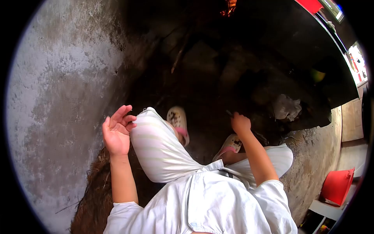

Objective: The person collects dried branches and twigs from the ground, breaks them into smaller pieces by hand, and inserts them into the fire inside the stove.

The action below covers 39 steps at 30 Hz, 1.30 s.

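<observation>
My left hand (pixel 118 132) is raised beside my bent left knee, near the wall. Its palm is turned up and its fingers are apart and loosely curled, with nothing in them. In front of my other knee, my right hand (pixel 240 123) is closed around a small, dark, thin thing (pixel 229 112). Only its tip sticks out past the fingers, so I cannot make out its kind. Fire (pixel 228 8) glows orange in the dark space ahead. A thin stick (pixel 176 62) lies in the shadow between me and the flames.
A stained grey wall (pixel 58 93) rises on the left. Crumpled pale plastic (pixel 287 107) lies at the right, below a yellow-green thing (pixel 318 75). Dry brown plant matter (pixel 91 195) lies along the wall's foot. A red bucket (pixel 337 187) stands on a white stand (pixel 326 209) at far right.
</observation>
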Tool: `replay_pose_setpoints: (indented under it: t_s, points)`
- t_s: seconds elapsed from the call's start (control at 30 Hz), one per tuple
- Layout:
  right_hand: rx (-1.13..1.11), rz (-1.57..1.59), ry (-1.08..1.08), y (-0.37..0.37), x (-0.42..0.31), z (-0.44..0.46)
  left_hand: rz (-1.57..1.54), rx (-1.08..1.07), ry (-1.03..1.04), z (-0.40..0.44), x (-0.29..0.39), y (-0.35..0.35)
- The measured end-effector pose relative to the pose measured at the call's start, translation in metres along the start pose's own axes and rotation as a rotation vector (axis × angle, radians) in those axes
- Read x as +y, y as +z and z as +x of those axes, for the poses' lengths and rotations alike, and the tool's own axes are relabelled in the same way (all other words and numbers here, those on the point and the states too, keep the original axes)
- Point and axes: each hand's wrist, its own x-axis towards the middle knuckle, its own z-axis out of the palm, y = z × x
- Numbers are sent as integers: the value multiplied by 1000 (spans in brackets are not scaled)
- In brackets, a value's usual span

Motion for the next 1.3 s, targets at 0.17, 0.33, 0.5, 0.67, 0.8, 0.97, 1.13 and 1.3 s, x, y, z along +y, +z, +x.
replay_pose_setpoints:
  t_s: [0.17, 0.33, 0.5, 0.67, 0.8, 0.97, 1.13, 1.3]
  points:
    - [96, 134, 23, -44, 4, -44, 537, 23, 136, 36, -11, -21]
    - [-28, 260, -15, -58, -15, -59, 1190, -34, 241, 101, -60, -85]
    - [-52, 354, -141, -68, -50, -53, 1712, -131, 326, 116, -87, -128]
    - [-162, 426, -244, -87, -67, -46, 1913, -180, 117, 109, -61, -162]
    - [-228, 471, -264, -103, -79, -39, 1621, -244, -14, 84, -37, -185]
    - [-157, 487, -441, -122, -120, -42, 1600, 3, 236, 56, -6, -191]
    - [25, 684, -549, -142, -173, -39, 1341, 376, 577, 57, 22, -168]
    - [279, 868, -686, -173, -218, -24, 646, 419, 616, 104, 39, -81]
